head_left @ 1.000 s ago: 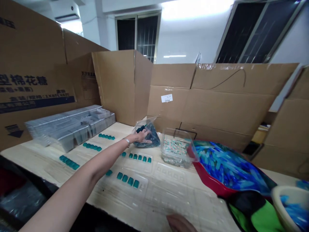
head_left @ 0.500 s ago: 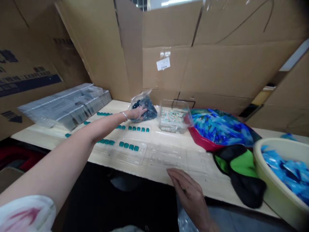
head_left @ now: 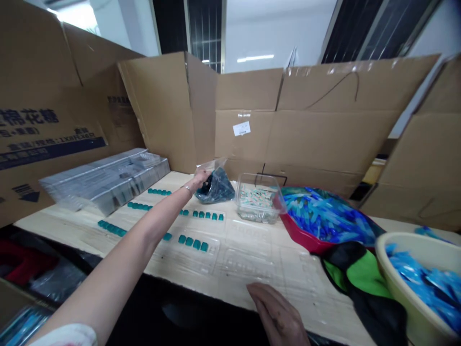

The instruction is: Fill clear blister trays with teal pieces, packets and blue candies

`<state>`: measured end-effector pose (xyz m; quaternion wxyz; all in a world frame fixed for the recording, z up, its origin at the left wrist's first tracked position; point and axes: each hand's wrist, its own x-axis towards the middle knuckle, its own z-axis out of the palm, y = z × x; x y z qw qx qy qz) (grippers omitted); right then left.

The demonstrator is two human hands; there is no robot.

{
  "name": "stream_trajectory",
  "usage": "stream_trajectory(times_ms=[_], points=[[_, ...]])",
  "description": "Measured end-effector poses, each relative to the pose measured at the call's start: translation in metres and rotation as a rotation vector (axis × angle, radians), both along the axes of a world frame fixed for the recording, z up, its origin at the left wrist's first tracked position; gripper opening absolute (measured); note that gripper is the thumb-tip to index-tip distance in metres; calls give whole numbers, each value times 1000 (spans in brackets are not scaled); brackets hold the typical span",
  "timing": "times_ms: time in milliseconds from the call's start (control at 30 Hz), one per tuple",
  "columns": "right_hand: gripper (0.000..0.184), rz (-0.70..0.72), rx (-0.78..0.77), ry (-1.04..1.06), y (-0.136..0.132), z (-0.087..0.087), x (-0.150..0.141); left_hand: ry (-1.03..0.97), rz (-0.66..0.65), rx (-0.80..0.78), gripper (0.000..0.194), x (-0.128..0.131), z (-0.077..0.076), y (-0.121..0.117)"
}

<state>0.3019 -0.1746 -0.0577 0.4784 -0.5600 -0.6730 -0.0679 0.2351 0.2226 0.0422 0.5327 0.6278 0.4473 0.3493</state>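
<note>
My left arm stretches far across the table, and my left hand (head_left: 200, 179) is closed on the edge of a clear plastic bag (head_left: 215, 184) full of dark teal pieces at the back. My right hand (head_left: 278, 315) lies flat, fingers together, on the near edge of the clear blister trays (head_left: 237, 259). Rows of small teal caps (head_left: 193, 243) sit in several of those trays. A clear tub (head_left: 258, 203) of small pale pieces stands just right of the bag.
A stack of clear trays (head_left: 108, 177) lies at the back left. A red basin (head_left: 324, 222) of blue pieces, a black-and-green cloth (head_left: 363, 278) and a cream bowl (head_left: 414, 293) of blue pieces are on the right. Cardboard boxes (head_left: 309, 125) wall the table.
My left hand has shifted from inside the bag to its left edge. The camera dipped down and came back up. My right hand stays at the table's near edge.
</note>
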Motion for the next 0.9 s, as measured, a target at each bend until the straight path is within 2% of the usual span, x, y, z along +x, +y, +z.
stream_trajectory(times_ms=[133,233,333,433,533,600,733,800,900], points=[[27,29,28,-56,12,2,2,-215,-68,-201,20,-9,21,-12],[22,-30,0,23,22,15,3,-354,-174,-314,19,-29,22,-42],[21,-82,-73,173,43,38,0,-439,-272,-415,15,-52,7,-92],[28,-46,-93,356,75,54,-9,-534,-374,-486,17,-71,-15,-151],[34,36,-117,527,104,54,-23,-558,-348,-414,22,-84,-34,-198],[32,77,-155,599,115,49,-33,-549,-293,-344,25,-89,-44,-218],[25,157,-240,711,118,41,-46,-549,-204,-324,27,-100,-58,-233],[25,198,-269,734,114,41,-47,-541,-164,-328,28,-107,-61,-233],[31,270,-334,767,110,43,-48,-460,-151,-254,30,-117,-62,-233]])
